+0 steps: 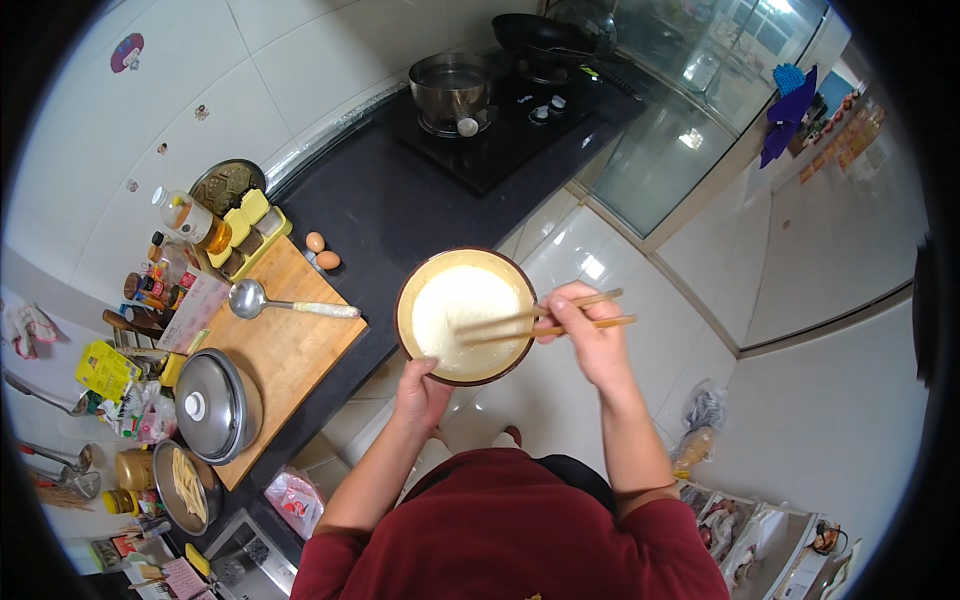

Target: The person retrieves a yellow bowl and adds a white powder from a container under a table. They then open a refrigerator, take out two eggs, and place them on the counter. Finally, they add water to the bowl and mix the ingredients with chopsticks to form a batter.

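Note:
A round bowl (407,290) with a brown rim is held up in front of me, over the floor beside the counter. Pale, creamy batter or flour mixture (465,290) covers its bottom. My left hand (420,392) grips the bowl at its near left edge, thumb over the rim, the other fingers hidden beneath. A pair of wooden chopsticks (590,310) is in my right hand (580,325), fingers closed round them. Their tips dip into the mixture near the bowl's middle.
On the dark counter (350,200) lie a cutting board (290,350) with a ladle (290,305), two eggs (322,250), a lidded pot (213,405) and a yellow seasoning box (245,235). Farther off, a steel pot (450,90) and a black wok (545,38) stand on the stove. Glass doors (660,150) are at right.

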